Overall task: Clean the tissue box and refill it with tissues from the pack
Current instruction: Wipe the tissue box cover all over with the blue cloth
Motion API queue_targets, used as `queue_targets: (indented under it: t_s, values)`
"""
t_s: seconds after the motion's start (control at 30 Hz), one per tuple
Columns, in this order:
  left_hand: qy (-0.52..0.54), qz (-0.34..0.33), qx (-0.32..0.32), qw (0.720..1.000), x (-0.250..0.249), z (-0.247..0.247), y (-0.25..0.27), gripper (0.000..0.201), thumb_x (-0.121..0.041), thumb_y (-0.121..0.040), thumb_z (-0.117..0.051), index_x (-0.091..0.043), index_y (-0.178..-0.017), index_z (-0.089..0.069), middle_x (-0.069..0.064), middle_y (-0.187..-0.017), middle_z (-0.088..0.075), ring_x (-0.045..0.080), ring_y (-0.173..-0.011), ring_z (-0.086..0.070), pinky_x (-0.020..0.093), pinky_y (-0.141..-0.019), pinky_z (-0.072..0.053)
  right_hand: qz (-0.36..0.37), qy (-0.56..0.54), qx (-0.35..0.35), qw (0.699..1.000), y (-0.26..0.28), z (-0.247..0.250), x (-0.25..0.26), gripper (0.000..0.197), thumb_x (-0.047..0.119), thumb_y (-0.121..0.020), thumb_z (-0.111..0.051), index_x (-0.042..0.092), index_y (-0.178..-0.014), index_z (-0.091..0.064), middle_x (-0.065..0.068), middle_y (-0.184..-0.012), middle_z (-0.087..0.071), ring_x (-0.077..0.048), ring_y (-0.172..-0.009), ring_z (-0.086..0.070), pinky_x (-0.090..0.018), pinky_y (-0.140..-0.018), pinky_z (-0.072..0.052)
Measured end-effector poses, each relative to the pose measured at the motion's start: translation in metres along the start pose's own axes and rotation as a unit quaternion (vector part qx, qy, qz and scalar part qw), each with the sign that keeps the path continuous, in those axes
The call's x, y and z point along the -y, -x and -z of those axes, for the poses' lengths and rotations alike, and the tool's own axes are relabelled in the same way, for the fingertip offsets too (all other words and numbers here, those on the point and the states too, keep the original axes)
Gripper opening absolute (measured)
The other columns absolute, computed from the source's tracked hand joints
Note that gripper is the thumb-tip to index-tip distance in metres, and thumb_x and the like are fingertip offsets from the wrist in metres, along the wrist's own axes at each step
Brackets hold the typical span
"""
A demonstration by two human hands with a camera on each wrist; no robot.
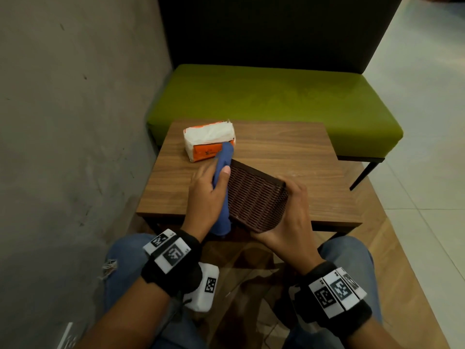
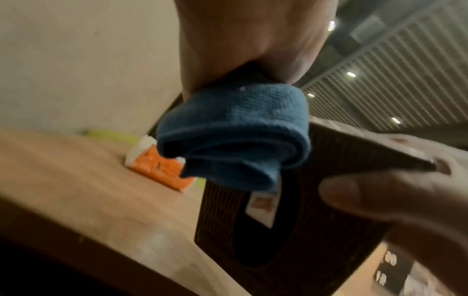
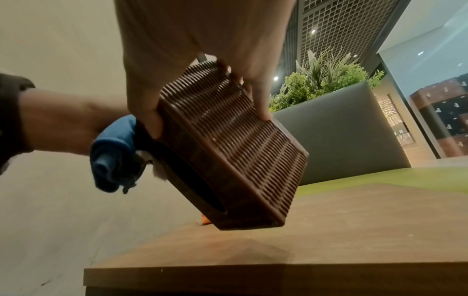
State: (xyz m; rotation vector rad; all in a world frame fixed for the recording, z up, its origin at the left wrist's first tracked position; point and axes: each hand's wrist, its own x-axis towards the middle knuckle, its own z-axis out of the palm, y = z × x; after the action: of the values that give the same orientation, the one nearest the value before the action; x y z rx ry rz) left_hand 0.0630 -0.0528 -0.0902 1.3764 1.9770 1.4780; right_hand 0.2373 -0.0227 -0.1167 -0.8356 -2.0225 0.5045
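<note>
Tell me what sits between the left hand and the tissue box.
The rolled blue cloth, gripped by the left hand, lies against the tissue box; head and right wrist views show it.

On the table [image 1: 289, 152], the tissue pack [image 1: 208, 141] lies behind the tissue box [image 1: 256, 197]; my cloth [image 1: 222, 177] is at the box's left.
</note>
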Motion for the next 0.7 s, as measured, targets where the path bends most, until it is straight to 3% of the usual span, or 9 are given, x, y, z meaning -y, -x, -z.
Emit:
queue_targets:
  t_s: [0.07,0.17,0.2,0.27,0.33,0.43,0.53,0.63,0.7]
  values:
    - [0.151,0.178,0.04,0.972,-0.007,0.004,0.002,0.019,-0.037,-0.094,-0.048,-0.026,-0.107,-0.057,0.0,-0.1,-0.061,0.018,-0.098,-0.061,0.024,-0.078,-0.047,0.008,0.0,-0.005,1.0,0.001,0.003,-0.002,0.092,0.043,-0.062,-0.079,0.004,-0.133,-0.036,-0.01,-0.127,-0.044,-0.016,-0.12,-0.04,-0.023,-0.104,-0.036]
    - [0.376,0.384,0.095,0.838,-0.004,0.008,0.013,0.042,-0.046,-0.089,-0.051,-0.017,-0.119,-0.056,0.004,-0.108,-0.064,0.019,-0.11,-0.058,0.035,-0.088,-0.049,0.003,-0.03,-0.024,0.999,0.001,0.007,-0.006,0.097,0.048,-0.062,-0.083,0.007,-0.135,-0.033,0.006,-0.128,-0.034,-0.019,-0.121,-0.042,-0.03,-0.104,-0.04]
    - [0.419,0.401,0.096,0.809,-0.003,0.009,0.017,0.049,-0.046,-0.086,-0.054,-0.014,-0.123,-0.056,0.007,-0.113,-0.065,0.022,-0.112,-0.059,0.038,-0.094,-0.047,-0.001,-0.044,-0.029,0.999,0.002,0.007,-0.007,0.1,0.049,-0.061,-0.084,0.007,-0.136,-0.033,0.007,-0.129,-0.034,-0.021,-0.123,-0.043,-0.036,-0.104,-0.043]
    - [0.454,0.402,0.105,0.788,-0.001,0.01,0.02,0.055,-0.047,-0.076,-0.059,-0.012,-0.118,-0.061,0.01,-0.107,-0.071,0.022,-0.1,-0.066,0.038,-0.092,-0.047,-0.009,-0.077,-0.036,0.996,0.003,0.008,-0.005,0.103,0.045,-0.058,-0.087,0.004,-0.135,-0.032,0.002,-0.133,-0.034,-0.02,-0.127,-0.043,-0.042,-0.102,-0.047]
    - [0.487,0.403,0.105,0.768,-0.002,0.009,0.019,0.047,-0.048,-0.073,-0.058,-0.011,-0.099,-0.07,0.01,-0.091,-0.074,0.021,-0.081,-0.072,0.037,-0.08,-0.048,-0.011,-0.112,-0.04,0.993,0.004,0.007,-0.001,0.103,0.039,-0.057,-0.088,0.005,-0.135,-0.03,-0.003,-0.134,-0.035,-0.016,-0.129,-0.042,-0.036,-0.101,-0.049]
    - [0.529,0.408,0.104,0.737,0.003,0.009,0.014,0.048,-0.049,-0.087,-0.048,-0.011,-0.082,-0.077,0.01,-0.085,-0.074,0.021,-0.074,-0.072,0.033,-0.071,-0.056,-0.021,-0.143,-0.026,0.989,0.007,0.004,-0.001,0.107,0.036,-0.058,-0.088,0.017,-0.14,-0.022,-0.008,-0.139,-0.033,-0.018,-0.131,-0.042,-0.028,-0.101,-0.049]
    - [0.526,0.408,0.102,0.739,0.007,0.01,0.012,0.036,-0.037,-0.091,-0.049,-0.008,-0.101,-0.067,0.011,-0.089,-0.074,0.02,-0.077,-0.072,0.03,-0.065,-0.058,-0.093,-0.151,0.016,0.984,0.007,0.005,-0.008,0.116,0.044,-0.063,-0.082,0.027,-0.148,-0.006,-0.012,-0.147,-0.026,-0.022,-0.138,-0.036,-0.035,-0.11,-0.041]
    - [0.465,0.373,0.045,0.802,0.015,0.009,0.008,0.043,-0.025,-0.086,-0.061,-0.006,-0.125,-0.055,0.014,-0.11,-0.069,0.025,-0.096,-0.068,0.037,-0.087,-0.053,-0.144,-0.107,0.051,0.982,0.007,0.008,-0.019,0.111,0.05,-0.062,-0.075,0.019,-0.148,-0.013,0.002,-0.14,-0.026,-0.013,-0.135,-0.032,-0.024,-0.111,-0.034]
    - [0.427,0.312,-0.001,0.849,0.022,0.01,0.006,0.056,-0.019,-0.082,-0.067,-0.013,-0.133,-0.046,0.012,-0.12,-0.064,0.025,-0.104,-0.065,0.036,-0.087,-0.054,-0.157,-0.062,0.074,0.983,0.004,0.009,-0.018,0.109,0.047,-0.06,-0.081,0.011,-0.144,-0.02,0.003,-0.133,-0.026,-0.012,-0.13,-0.03,-0.011,-0.105,-0.027]
